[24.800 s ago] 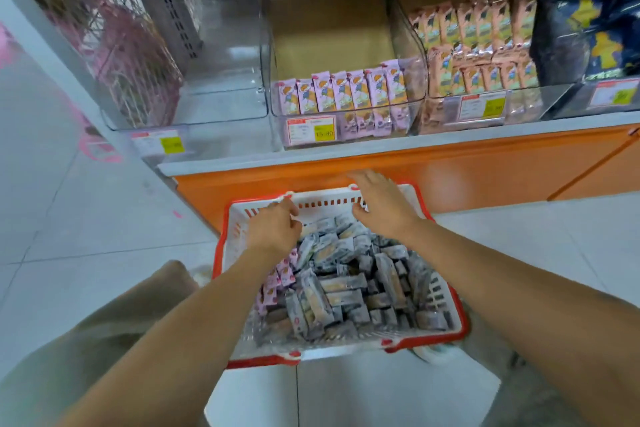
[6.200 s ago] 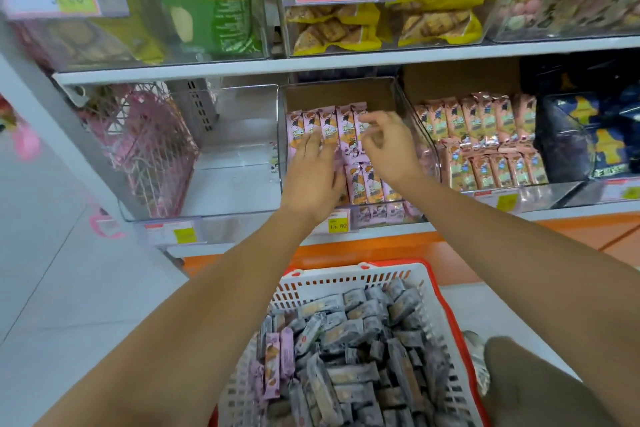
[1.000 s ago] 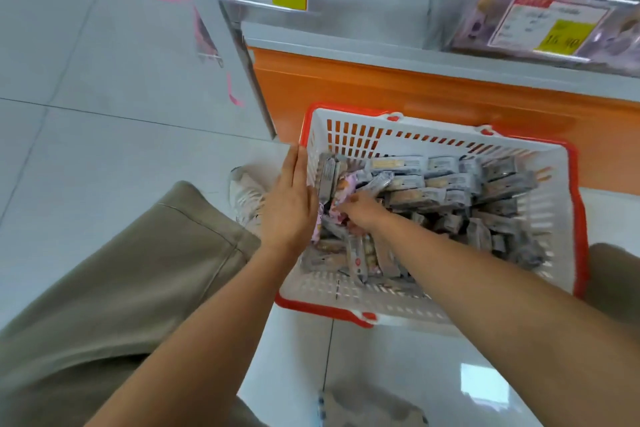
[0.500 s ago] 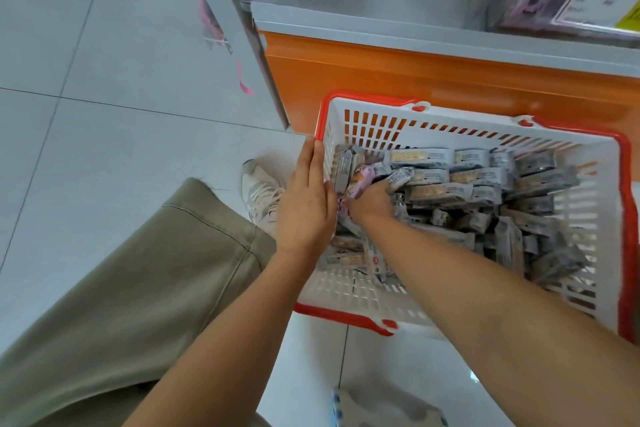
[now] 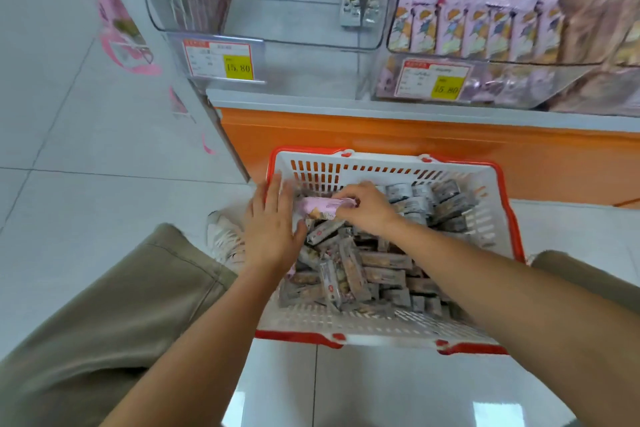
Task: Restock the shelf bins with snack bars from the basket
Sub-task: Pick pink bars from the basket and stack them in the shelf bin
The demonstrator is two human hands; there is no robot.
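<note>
Pink snack bar (image 5: 322, 209), grey bars (image 5: 367, 276) in basket (image 5: 349, 324)

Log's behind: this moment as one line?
phase: pick from basket | right hand: pinches pink bar | left hand: open beside it | grey bars: heaped in basket | pink bin: bars in rows

One basket (image 5: 381, 165), holding grey snack bars (image 5: 384, 276) too many to count, and one pink bar (image 5: 322, 208). Two hands: left hand (image 5: 270, 229), right hand (image 5: 367, 210). Two clear shelf bins (image 5: 294, 24). Two price labels (image 5: 221, 61).
</note>
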